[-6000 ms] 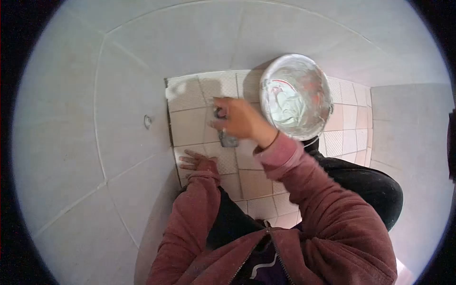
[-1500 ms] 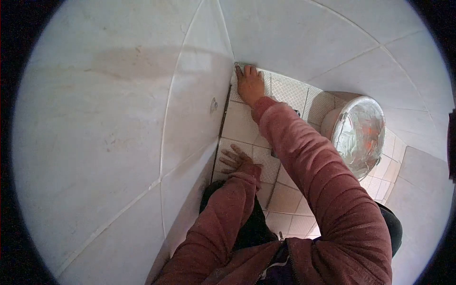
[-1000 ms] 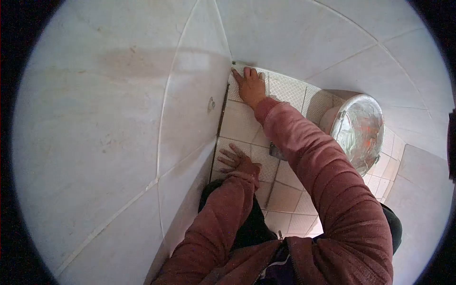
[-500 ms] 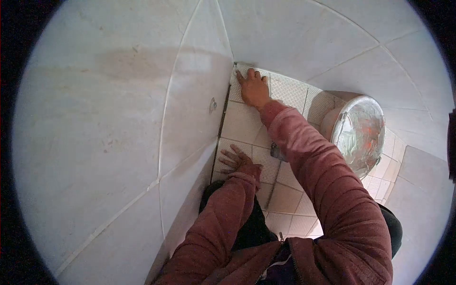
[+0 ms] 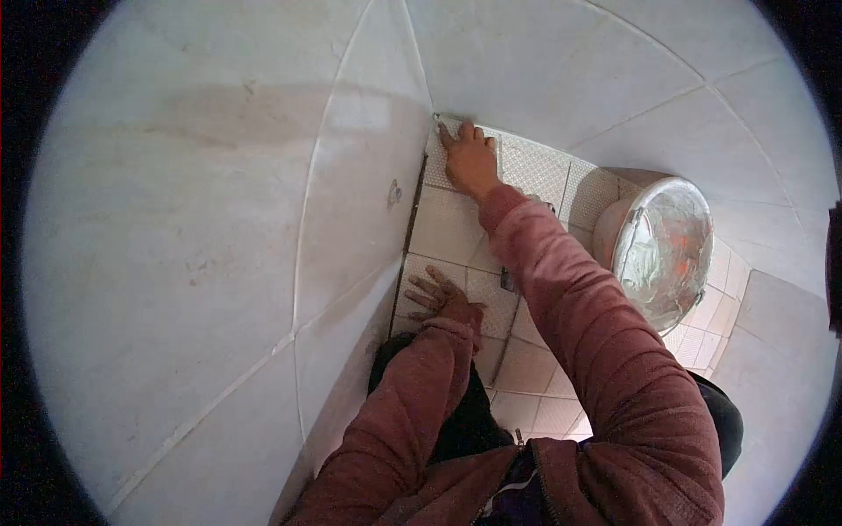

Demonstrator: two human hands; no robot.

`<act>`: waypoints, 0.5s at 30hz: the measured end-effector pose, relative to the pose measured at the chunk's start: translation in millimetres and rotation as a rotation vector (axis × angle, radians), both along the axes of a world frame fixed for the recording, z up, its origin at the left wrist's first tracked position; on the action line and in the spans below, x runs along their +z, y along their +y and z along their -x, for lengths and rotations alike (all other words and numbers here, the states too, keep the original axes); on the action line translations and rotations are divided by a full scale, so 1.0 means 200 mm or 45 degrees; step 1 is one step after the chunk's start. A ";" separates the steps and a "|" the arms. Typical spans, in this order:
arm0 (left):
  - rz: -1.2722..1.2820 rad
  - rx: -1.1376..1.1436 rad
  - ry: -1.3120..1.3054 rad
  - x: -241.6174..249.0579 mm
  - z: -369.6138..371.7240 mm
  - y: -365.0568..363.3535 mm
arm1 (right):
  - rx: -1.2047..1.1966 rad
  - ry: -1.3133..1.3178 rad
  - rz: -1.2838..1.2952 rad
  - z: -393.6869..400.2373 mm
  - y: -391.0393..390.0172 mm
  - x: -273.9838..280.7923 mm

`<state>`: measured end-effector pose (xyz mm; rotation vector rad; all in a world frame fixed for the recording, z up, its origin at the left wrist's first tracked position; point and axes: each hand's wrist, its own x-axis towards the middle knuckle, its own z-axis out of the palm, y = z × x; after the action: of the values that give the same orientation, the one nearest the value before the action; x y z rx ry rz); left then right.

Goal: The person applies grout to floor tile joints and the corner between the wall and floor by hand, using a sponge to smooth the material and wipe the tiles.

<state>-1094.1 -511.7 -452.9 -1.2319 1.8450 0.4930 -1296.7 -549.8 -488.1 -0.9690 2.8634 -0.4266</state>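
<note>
My right hand (image 5: 472,162) is stretched into the far corner of the tiled floor. Its fingertips press on a textured floor tile (image 5: 531,168), with one finger reaching toward the corner; I see nothing gripped in it. Flat on another textured tile (image 5: 491,302) nearer my body rests my left hand (image 5: 438,295), fingers spread and holding nothing. Under my right forearm lies a dark object (image 5: 507,280), mostly hidden, so its kind cannot be made out.
A bucket (image 5: 664,250) smeared inside with pale, wet-looking material stands to the right. A grey tiled wall (image 5: 219,263) rises close on the left, with a small round fitting (image 5: 394,193) low on it. Another tiled wall (image 5: 544,70) closes off the far side.
My right forearm has shifted slightly, so a bit more of something dark shows beyond it, near the wrist. Both hands stay almost where they were on the tiles.
</note>
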 end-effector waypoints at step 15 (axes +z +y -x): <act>-0.001 -0.052 -0.116 0.03 0.03 0.00 | 0.020 0.066 -0.100 0.03 -0.05 0.01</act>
<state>-1100.3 -511.4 -447.4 -1.1943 1.7890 0.4088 -1303.4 -558.9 -485.1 -1.0029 2.8921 -0.2898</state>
